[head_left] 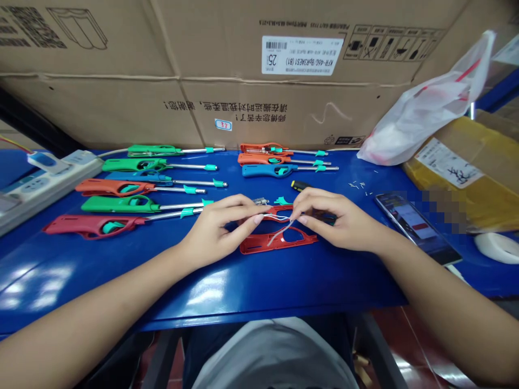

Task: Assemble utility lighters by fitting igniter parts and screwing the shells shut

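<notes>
On the blue table (pixel 259 281), front centre, an open red lighter shell (pixel 279 241) lies flat. Left hand (pixel 214 229) and right hand (pixel 336 219) meet just above it, each with thumb and forefinger pinched on a thin white tube (pixel 280 231) that curves down over the shell. Other fingers are loosely curled. Assembled lighters (pixel 121 204) lie in rows to the left, three more (pixel 279 159) at the back by the cardboard box (pixel 121 108). Phone (pixel 417 227) near the right wrist, power strip (pixel 44 178) far left.
</notes>
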`<state>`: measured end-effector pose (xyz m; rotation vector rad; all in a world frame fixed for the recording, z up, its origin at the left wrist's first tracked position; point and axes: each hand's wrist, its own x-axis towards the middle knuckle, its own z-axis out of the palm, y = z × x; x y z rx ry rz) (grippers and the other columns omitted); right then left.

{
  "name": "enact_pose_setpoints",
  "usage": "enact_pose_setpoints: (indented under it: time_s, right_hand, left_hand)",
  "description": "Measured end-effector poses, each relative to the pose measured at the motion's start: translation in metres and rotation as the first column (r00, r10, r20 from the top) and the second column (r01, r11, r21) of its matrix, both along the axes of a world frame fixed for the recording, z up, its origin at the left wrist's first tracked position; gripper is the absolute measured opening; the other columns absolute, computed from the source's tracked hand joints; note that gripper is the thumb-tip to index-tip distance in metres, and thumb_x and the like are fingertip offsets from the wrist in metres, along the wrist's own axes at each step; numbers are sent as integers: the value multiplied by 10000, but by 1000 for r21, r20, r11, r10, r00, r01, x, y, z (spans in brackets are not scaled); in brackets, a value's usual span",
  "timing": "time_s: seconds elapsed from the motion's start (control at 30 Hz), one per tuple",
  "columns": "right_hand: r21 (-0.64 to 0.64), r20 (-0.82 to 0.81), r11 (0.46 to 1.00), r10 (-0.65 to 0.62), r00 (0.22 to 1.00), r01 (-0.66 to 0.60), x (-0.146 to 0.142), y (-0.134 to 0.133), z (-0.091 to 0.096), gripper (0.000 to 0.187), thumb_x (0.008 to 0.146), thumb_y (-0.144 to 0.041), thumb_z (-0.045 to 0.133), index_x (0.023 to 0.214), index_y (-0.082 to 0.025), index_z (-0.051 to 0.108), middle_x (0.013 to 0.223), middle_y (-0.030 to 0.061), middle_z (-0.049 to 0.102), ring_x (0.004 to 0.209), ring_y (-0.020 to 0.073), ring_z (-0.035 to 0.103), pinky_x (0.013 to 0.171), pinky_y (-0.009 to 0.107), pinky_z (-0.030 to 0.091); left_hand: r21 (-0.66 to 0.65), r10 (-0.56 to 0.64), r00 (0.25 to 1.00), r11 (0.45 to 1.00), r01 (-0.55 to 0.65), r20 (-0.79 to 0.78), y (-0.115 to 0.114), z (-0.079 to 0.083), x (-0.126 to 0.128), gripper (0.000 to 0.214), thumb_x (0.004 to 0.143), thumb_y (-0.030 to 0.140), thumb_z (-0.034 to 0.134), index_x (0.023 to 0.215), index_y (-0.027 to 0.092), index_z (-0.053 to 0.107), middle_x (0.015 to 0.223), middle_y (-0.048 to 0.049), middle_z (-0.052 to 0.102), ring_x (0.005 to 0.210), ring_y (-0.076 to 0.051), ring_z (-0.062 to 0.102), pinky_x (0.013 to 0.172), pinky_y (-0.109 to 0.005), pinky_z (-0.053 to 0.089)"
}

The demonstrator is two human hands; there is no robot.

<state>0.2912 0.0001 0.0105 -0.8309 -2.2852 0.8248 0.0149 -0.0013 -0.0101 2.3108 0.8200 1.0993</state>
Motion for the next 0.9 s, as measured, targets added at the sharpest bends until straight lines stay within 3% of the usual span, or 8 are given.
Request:
enact_pose_setpoints:
  time_s: [0.13, 0.3, 0.4, 0.67, 0.8, 0.9]
  right_hand:
    - [-2, 26, 1000, -7, 1000, 7, 8, -4, -6, 126, 994, -228, 583, 1037, -234, 702, 1061, 66, 649, 1017, 195, 629, 925, 365, 507]
    - [-133, 121, 990, -29, 992, 46, 9, -6, -9, 129, 960, -253, 619, 1070, -218, 675, 987, 52, 695, 783, 152, 615, 701, 288, 527]
    - [-146, 135, 989, -10, 991, 30, 10, -6, -7, 65, 922, -249, 659, 967, -205, 680, 900, 29, 684, 749, 138, 615, 671, 262, 518]
    - [-121, 157, 993, 6, 988, 13, 20, -8, 0, 64, 916, -262, 689, 934, -213, 727, 965, 44, 716, 839, 162, 666, 750, 283, 526]
    - [-38, 118, 993, -108, 987, 113, 25, -24, -7, 144, 974, -263, 627, 1042, -240, 752, 1036, 66, 702, 962, 197, 673, 873, 332, 534]
    - [22, 160, 987, -158, 974, 156, 28, -39, -19, 274, 1014, -179, 510, 1170, -255, 722, 1126, 78, 662, 1008, 186, 653, 854, 321, 530]
  left_hand:
    - [-36, -45, 999, 998, 45, -9, -2, -1, 2, 268, 976, 186, 626, 1207, 192, 761, 1028, -71, 774, 927, -149, 732, 857, -237, 584]
    - [-69, -53, 998, 996, 51, -27, -3, -3, 5, 259, 966, 182, 639, 1184, 227, 771, 1089, -50, 805, 965, -173, 758, 880, -261, 604]
    - [-76, -51, 998, 996, 48, -45, -4, -4, 5, 235, 947, 187, 664, 1147, 218, 783, 1074, -48, 809, 950, -184, 768, 885, -280, 612]
    - [-32, -130, 982, 991, 127, -134, -4, -8, 5, 172, 939, 160, 683, 1080, 185, 779, 985, -52, 808, 891, -166, 753, 851, -280, 592]
    - [7, -145, 974, 989, 149, -172, -6, -9, 7, 177, 957, 151, 658, 1103, 180, 755, 984, -55, 797, 894, -173, 727, 850, -310, 578]
    - [16, -154, 970, 987, 160, -186, -7, -11, 8, 181, 967, 150, 644, 1115, 179, 743, 997, -55, 791, 911, -173, 723, 863, -312, 574]
